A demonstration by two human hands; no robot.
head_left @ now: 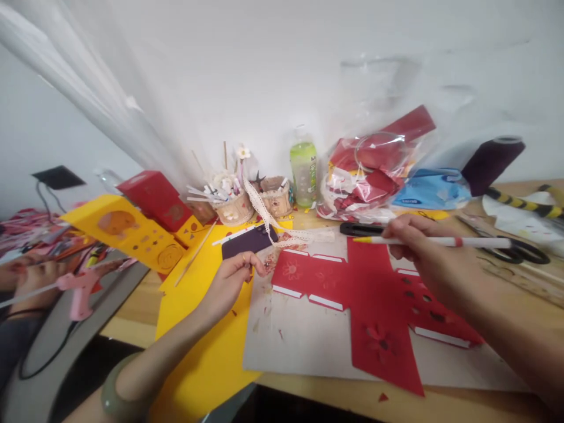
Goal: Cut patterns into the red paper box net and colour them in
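Observation:
My right hand (409,235) is closed round a slim white pen-like tool (467,241) with a yellow tip and a red band. It is held level above a red card box net (374,294) with flower and dot cut-outs and white strips on its flaps. The net lies flat on a pale board (299,341). At the net's left end my left hand (240,270) is pinched together, over small red scraps. Whatever its fingertips hold, if anything, is too small to make out. A dark phone-like slab (249,242) lies just behind that hand.
Yellow card (194,335) lies left of the board. Behind are decorated pots (233,205), a green bottle (304,170) and a plastic bag of red scraps (370,170). Black-handled scissors (524,251) lie right. Another person's hands (39,273) are far left, beside a pink glue gun (81,291).

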